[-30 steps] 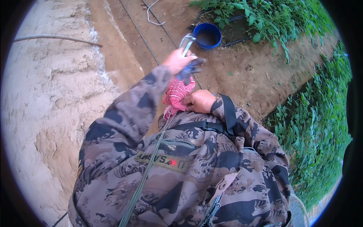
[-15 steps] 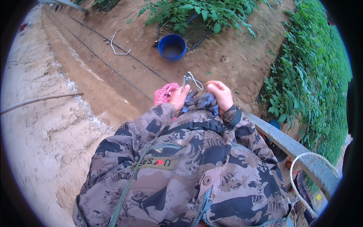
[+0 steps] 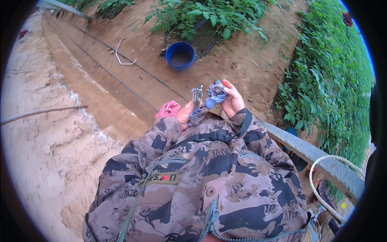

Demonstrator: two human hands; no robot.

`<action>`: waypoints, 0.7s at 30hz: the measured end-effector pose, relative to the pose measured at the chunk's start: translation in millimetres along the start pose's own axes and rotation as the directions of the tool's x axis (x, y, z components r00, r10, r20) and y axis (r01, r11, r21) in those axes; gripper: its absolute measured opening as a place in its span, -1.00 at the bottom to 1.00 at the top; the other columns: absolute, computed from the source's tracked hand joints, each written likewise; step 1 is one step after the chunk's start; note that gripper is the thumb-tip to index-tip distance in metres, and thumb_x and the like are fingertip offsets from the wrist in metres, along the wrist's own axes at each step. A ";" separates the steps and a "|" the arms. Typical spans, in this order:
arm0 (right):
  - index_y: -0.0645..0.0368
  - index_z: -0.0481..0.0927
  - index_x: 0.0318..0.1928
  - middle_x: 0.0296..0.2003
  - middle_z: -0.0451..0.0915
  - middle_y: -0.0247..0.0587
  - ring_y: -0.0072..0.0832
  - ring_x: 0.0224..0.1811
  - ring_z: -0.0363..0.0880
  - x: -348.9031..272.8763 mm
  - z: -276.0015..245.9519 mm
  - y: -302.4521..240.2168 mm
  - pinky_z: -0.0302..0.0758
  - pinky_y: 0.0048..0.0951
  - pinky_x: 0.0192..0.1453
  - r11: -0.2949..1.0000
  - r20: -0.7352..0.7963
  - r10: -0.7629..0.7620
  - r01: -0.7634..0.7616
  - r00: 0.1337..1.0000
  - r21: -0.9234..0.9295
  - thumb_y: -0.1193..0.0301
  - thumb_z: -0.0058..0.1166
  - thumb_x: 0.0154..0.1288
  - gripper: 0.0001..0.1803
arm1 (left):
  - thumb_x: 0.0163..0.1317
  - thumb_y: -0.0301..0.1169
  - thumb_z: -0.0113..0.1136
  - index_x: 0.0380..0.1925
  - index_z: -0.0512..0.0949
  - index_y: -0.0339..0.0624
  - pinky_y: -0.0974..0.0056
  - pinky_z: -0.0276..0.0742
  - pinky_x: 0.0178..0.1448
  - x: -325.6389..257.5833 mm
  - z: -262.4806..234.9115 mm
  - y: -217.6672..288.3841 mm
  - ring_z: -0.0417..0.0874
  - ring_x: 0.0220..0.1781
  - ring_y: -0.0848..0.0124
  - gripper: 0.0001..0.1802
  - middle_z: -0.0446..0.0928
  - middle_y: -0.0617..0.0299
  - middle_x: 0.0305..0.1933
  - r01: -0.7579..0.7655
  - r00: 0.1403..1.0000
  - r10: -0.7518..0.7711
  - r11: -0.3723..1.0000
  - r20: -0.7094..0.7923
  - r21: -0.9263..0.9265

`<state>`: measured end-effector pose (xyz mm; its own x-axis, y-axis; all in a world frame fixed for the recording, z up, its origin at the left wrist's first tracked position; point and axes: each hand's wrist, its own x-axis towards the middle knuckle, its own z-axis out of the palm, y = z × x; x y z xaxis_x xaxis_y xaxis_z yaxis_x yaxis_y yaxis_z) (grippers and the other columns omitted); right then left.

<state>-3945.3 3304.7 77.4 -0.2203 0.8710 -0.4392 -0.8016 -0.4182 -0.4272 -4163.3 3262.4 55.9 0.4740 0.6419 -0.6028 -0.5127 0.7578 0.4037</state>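
Close to my waist, my left hand [image 3: 184,114] is closed on a small metal tool [image 3: 197,97] with narrow, shiny arms pointing away from me; its exact kind is unclear. A pink-and-white striped cloth [image 3: 169,109] is bunched against the outer side of that hand. My right hand [image 3: 233,101] pinches a crumpled blue-grey cloth [image 3: 216,92] between thumb and fingers, raised just right of the metal tool. More blue-grey cloth [image 3: 196,116] hangs by my left fingers; whether both parts are one piece, I cannot tell.
Beyond my hands, a blue bucket [image 3: 180,56] sits on bare soil before leafy green plants [image 3: 213,16]. Thin dark hoses [image 3: 121,82] run along the ground at left, near a white bent cord [image 3: 117,53]. A grey beam [image 3: 310,151] and pale rope [image 3: 312,185] lie at right.
My right hand has lifted the blue-grey cloth up and away from my waist, stretching it out beside the metal tool. The white loop seen at the tool's tip is no longer visible.
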 end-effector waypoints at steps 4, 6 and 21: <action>0.27 0.35 0.30 0.12 0.54 -0.09 -0.26 0.17 0.53 5.3 -4.0 16.9 0.41 -0.23 0.33 0.986 0.140 0.091 -0.069 0.986 -0.153 0.67 -0.07 0.20 -0.41 | 0.29 -0.16 0.32 -0.03 0.44 0.00 0.35 0.40 -0.47 -0.9 0.0 -4.7 0.50 -0.49 0.47 -0.64 0.53 0.30 -0.33 -0.025 0.998 0.024 1.000 0.062 0.016; 0.30 0.42 0.25 0.07 0.57 -0.10 -0.34 0.14 0.54 8.3 -12.8 24.2 0.47 -0.33 0.25 0.893 0.075 0.180 -0.131 0.981 -0.431 0.71 -0.09 0.18 -0.44 | 0.32 -0.29 0.29 0.03 0.43 -0.03 0.36 0.39 -0.47 -1.7 3.0 -5.6 0.50 -0.47 0.48 -0.66 0.52 0.30 -0.33 -0.039 0.999 0.039 0.999 -0.018 0.014; 0.30 0.63 -0.07 -0.14 0.63 -0.21 -0.46 -0.14 0.60 -113.6 237.9 -277.9 0.50 -0.44 0.02 -0.181 0.804 -0.584 0.946 0.115 -0.267 0.34 0.11 0.38 -0.73 | 0.36 -0.31 0.24 -0.01 0.45 0.00 0.36 0.57 -0.29 -0.3 3.3 -12.0 0.63 -0.23 0.48 -0.75 0.57 0.31 -0.23 0.022 0.999 -0.020 0.998 -0.034 0.054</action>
<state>-3829.7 3383.3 434.0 -0.0040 0.5519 0.8339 0.0851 0.8311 -0.5496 -4155.0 3253.5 53.6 0.4598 0.6221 -0.6338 -0.4631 0.7769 0.4266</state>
